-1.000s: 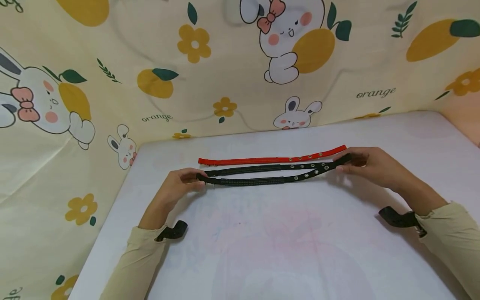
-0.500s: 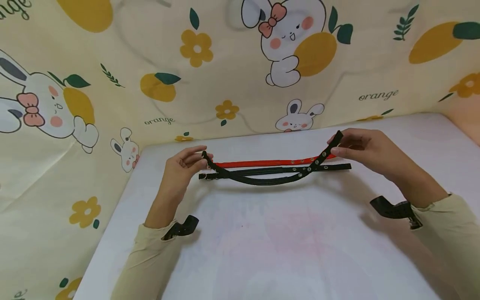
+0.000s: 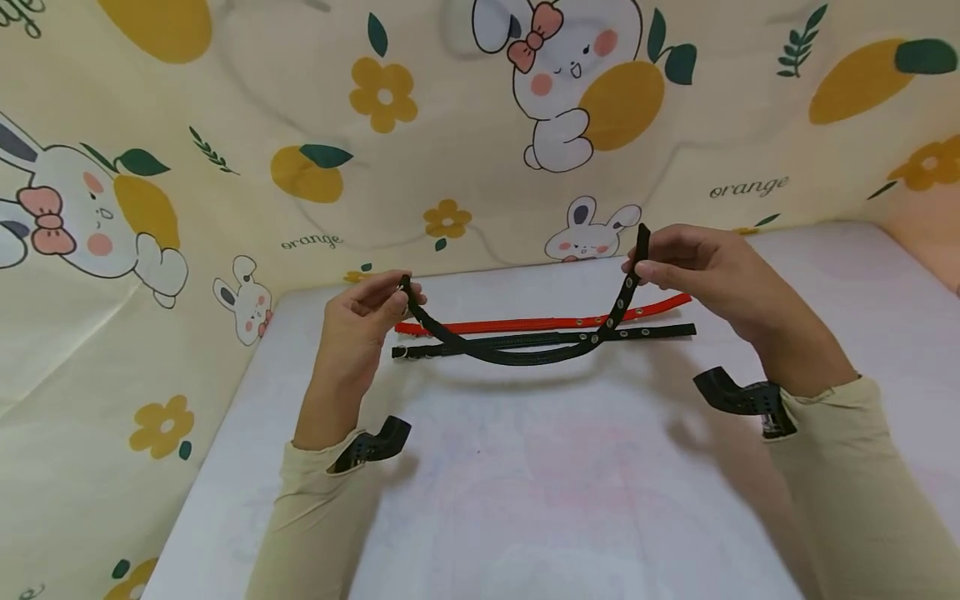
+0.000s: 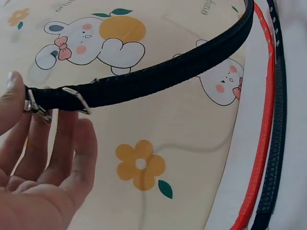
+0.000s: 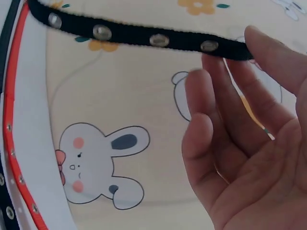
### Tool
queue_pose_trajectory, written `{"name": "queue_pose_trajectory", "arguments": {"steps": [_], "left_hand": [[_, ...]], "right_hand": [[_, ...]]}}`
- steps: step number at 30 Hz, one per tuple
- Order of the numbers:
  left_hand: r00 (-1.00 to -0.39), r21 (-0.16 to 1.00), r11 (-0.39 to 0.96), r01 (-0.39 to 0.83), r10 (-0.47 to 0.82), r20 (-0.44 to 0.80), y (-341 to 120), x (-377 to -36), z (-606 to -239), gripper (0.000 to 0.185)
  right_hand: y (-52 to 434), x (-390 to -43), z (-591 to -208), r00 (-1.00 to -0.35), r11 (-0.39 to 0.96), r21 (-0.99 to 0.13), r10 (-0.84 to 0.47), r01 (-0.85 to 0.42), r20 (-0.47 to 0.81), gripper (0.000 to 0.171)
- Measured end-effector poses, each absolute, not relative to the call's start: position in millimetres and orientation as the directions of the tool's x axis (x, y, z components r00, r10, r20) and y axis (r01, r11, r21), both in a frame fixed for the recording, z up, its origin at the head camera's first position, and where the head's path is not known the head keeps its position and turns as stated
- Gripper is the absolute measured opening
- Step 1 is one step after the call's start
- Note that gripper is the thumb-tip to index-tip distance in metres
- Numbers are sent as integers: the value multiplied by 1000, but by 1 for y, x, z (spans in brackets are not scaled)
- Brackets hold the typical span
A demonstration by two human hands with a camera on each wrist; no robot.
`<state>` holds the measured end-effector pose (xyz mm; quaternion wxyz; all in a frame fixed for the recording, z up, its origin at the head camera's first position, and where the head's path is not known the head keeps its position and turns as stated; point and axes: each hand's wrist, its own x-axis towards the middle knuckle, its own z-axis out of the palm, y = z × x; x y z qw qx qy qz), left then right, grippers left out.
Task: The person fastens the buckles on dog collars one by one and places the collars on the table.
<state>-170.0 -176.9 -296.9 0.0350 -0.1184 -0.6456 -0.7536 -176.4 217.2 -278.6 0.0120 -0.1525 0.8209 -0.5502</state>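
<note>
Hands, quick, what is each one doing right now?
Left hand: pinches the buckle end of the raised black collar.
Right hand: pinches the collar's eyelet end.

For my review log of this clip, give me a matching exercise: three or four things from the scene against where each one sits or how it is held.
Things:
1. lifted black strap
2. red strap
3. second black strap
4. left hand

States:
A. flat on the table, nearest the printed cloth
B. pinches the buckle end
C. sags in the air between two hands
D. flat on the table, nearer the person than the red one

Pairs: 1-C, 2-A, 3-D, 4-B
</note>
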Motion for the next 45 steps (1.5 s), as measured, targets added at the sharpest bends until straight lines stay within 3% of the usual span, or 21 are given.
{"name": "queue_pose_trajectory", "arguments": {"steps": [10,14,19,23,32,45], "left_hand": [[-981,942,-298,155,65,182,-170,-170,-300,23],[-990,924,-373,85,72,120,-163,-169,-298,16],[-994,905,-424,37,79,78,-154,-170,-300,21],[-995,918,-393,42,72,76,-152,-170,-301,12],[-989,950,-294,103,74,130,-144,-166,-305,16],[-980,976,-122,179,68,188,-130,-160,-306,40]], "right_hand": [[205,-182,-282,-939,369,-900,-328,-232,108,26],[196,-180,-283,-934,365,-906,-347,-216,84,24],[191,-176,-284,-936,382,-903,-348,-197,56,26],[188,-175,-284,-932,381,-899,-355,-217,74,25],[178,-173,-279,-935,408,-875,-334,-259,121,25],[165,-168,-282,-917,387,-874,-373,-293,142,30]]}}
